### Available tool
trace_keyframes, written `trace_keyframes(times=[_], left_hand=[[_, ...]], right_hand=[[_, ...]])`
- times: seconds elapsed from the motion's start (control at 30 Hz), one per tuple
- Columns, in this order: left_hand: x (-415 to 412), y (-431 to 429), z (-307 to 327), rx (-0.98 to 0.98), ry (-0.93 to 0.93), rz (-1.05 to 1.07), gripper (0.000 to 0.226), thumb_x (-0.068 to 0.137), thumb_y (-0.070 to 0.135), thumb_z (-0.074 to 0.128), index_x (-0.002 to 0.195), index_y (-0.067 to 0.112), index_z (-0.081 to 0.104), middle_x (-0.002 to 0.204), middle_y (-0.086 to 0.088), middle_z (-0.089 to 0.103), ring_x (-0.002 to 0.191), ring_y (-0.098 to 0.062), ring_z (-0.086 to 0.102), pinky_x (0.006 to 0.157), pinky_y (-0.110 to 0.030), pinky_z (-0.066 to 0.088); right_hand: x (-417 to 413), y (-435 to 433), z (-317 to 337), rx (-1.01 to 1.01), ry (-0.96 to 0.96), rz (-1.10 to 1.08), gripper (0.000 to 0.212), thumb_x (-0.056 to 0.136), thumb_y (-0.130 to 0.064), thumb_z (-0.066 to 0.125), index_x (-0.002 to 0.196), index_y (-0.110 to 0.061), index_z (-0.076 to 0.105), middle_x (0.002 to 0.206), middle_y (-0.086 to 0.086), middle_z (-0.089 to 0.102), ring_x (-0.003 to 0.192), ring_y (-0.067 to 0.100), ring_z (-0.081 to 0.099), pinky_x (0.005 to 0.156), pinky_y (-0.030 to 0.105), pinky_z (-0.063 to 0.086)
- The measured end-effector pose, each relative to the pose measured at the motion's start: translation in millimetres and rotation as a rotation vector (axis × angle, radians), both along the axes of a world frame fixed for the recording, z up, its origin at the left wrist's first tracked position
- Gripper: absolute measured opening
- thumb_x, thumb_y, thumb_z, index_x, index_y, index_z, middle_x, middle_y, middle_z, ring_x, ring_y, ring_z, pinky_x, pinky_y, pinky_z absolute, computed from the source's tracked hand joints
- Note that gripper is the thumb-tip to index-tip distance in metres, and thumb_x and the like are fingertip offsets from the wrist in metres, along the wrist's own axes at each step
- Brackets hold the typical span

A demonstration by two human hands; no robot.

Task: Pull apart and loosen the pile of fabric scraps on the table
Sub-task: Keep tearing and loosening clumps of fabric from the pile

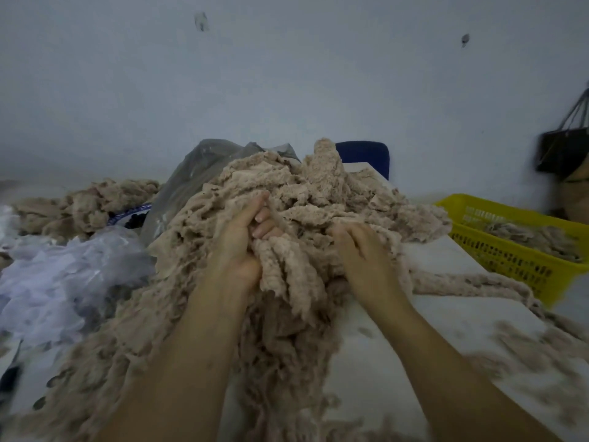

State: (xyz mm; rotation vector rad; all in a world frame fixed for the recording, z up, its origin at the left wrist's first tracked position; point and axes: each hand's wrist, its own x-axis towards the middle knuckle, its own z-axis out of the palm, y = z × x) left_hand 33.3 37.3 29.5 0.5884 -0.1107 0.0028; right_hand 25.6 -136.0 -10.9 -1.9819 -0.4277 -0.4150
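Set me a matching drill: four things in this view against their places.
Things:
1 beige fabric scrap pile
2 yellow slotted plastic basket
3 blue chair back
4 black handbag

Places:
A hanging, far right
B behind the pile
C gripped by left hand and right hand
D right of the pile, holding scraps

Pairs: 1-C; 2-D; 3-B; 4-A
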Motion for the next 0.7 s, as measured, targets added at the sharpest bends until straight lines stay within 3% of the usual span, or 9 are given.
trace_keyframes(times=[0.03, 0.1, 0.2, 0.27, 0.33, 0.4, 0.5, 0.6, 0.7], left_hand=[[2.3, -0.7, 1.9, -0.018, -0.008, 0.013, 0.01, 0.095, 0.016, 0.051, 0.088, 0.01, 0.056, 0.05, 0.007, 0.041, 0.034, -0.003, 0.032, 0.035, -0.015, 0.028], [4.5, -6.1, 6.0, -0.05, -0.023, 0.044, 0.019, 0.102, 0.018, 0.043, 0.089, 0.01, 0.055, 0.052, 0.006, 0.043, 0.034, -0.002, 0.034, 0.035, -0.015, 0.031], [6.8, -10.6, 13.9, -0.085, -0.023, 0.009, 0.029, 0.105, 0.023, 0.039, 0.084, 0.012, 0.056, 0.05, 0.008, 0.042, 0.033, -0.002, 0.032, 0.034, -0.015, 0.029], [10.7, 3.7, 16.7, -0.128, 0.016, 0.03, 0.031, 0.105, 0.025, 0.038, 0.082, 0.014, 0.056, 0.046, 0.009, 0.04, 0.031, -0.003, 0.029, 0.032, -0.016, 0.025], [14.1, 18.0, 14.7, -0.15, 0.058, 0.07, 0.032, 0.106, 0.024, 0.038, 0.08, 0.015, 0.054, 0.043, 0.009, 0.037, 0.028, -0.004, 0.026, 0.031, -0.016, 0.022], [15.4, 20.3, 8.2, -0.164, 0.089, 0.063, 0.035, 0.106, 0.021, 0.037, 0.076, 0.015, 0.054, 0.041, 0.009, 0.034, 0.027, -0.004, 0.024, 0.031, -0.016, 0.021], [18.7, 33.4, -4.7, -0.177, 0.084, 0.066, 0.041, 0.106, 0.015, 0.032, 0.069, 0.017, 0.049, 0.04, 0.009, 0.036, 0.029, -0.004, 0.029, 0.035, -0.018, 0.024], [17.3, 57.1, 0.2, 0.051, -0.08, 0.204, 0.036, 0.105, 0.011, 0.026, 0.073, 0.024, 0.037, 0.043, 0.012, 0.046, 0.042, -0.002, 0.042, 0.06, -0.028, 0.041], [18.1, 46.9, 9.7, -0.183, 0.014, 0.091, 0.03, 0.099, 0.011, 0.04, 0.069, 0.018, 0.041, 0.042, 0.009, 0.037, 0.033, -0.003, 0.03, 0.038, -0.017, 0.028]], right_hand=[[-11.5, 10.1, 7.5, 0.087, 0.09, 0.123, 0.035, 0.078, -0.084, 0.035, 0.092, -0.057, 0.053, 0.103, -0.031, 0.058, 0.1, -0.012, 0.053, 0.078, 0.003, 0.041], [-23.2, 29.7, -0.8, 0.077, 0.236, 0.317, 0.039, 0.075, -0.083, 0.048, 0.109, -0.063, 0.049, 0.101, -0.048, 0.054, 0.097, -0.023, 0.052, 0.07, -0.002, 0.042], [-26.2, 32.5, -17.2, 0.131, 0.284, 0.338, 0.013, 0.098, -0.031, 0.054, 0.106, -0.039, 0.061, 0.098, -0.025, 0.066, 0.095, 0.005, 0.064, 0.084, 0.02, 0.053], [-18.4, 12.8, -21.8, 0.174, 0.297, 0.231, 0.025, 0.101, -0.013, 0.048, 0.095, -0.033, 0.061, 0.089, -0.014, 0.065, 0.085, 0.011, 0.063, 0.074, 0.012, 0.05], [-7.1, -5.6, -28.6, -0.019, 0.188, 0.127, 0.02, 0.101, -0.024, 0.048, 0.086, -0.029, 0.06, 0.074, -0.022, 0.057, 0.071, -0.004, 0.055, 0.057, 0.005, 0.038], [2.1, -15.1, -31.0, -0.153, 0.093, 0.012, 0.038, 0.101, -0.038, 0.045, 0.065, -0.026, 0.046, 0.053, -0.016, 0.046, 0.051, -0.003, 0.046, 0.05, 0.01, 0.034], [17.4, -50.8, -37.6, -0.113, 0.118, -0.167, 0.04, 0.104, -0.039, 0.04, 0.071, -0.02, 0.051, 0.064, -0.005, 0.054, 0.063, 0.003, 0.054, 0.06, 0.012, 0.038], [22.6, -95.0, -37.2, -0.116, 0.165, -0.402, 0.045, 0.105, -0.038, 0.034, 0.071, -0.011, 0.045, 0.066, 0.008, 0.047, 0.067, 0.024, 0.049, 0.056, 0.031, 0.032], [19.8, -72.8, -27.1, -0.267, 0.14, -0.144, 0.039, 0.101, -0.029, 0.044, 0.064, -0.016, 0.041, 0.062, -0.002, 0.04, 0.054, 0.005, 0.037, 0.053, 0.025, 0.026]])
